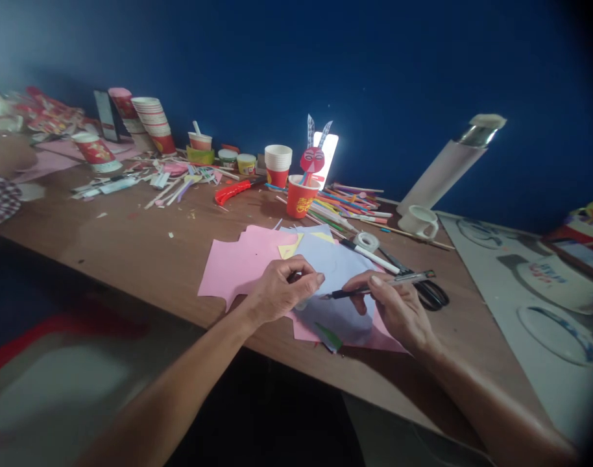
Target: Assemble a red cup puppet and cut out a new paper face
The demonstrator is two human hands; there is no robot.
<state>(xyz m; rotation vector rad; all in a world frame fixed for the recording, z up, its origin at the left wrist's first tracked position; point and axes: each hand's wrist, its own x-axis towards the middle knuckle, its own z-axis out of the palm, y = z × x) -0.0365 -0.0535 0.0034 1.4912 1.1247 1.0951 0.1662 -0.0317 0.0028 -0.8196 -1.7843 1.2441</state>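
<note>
My right hand point(394, 305) grips a thin craft knife point(388, 283), its tip pointing left toward my left hand. My left hand point(283, 287) is curled, fingers pinched on a small pale piece I cannot make out, right at the knife's tip. Both hands hover over a light blue paper sheet point(335, 266) that lies on pink sheets point(233, 263) near the front edge of a brown table point(145, 250). A yellow paper scrap point(289, 248) peeks out behind the left hand.
Black scissors point(430, 293), a tape roll point(366, 241) and a white marker point(369, 255) lie right of the papers. Behind stand a red paper cup with a masked figure point(302, 194), stacked cups point(278, 165), coloured sticks point(348, 201), a red cutter point(234, 191), a white mug point(419, 222).
</note>
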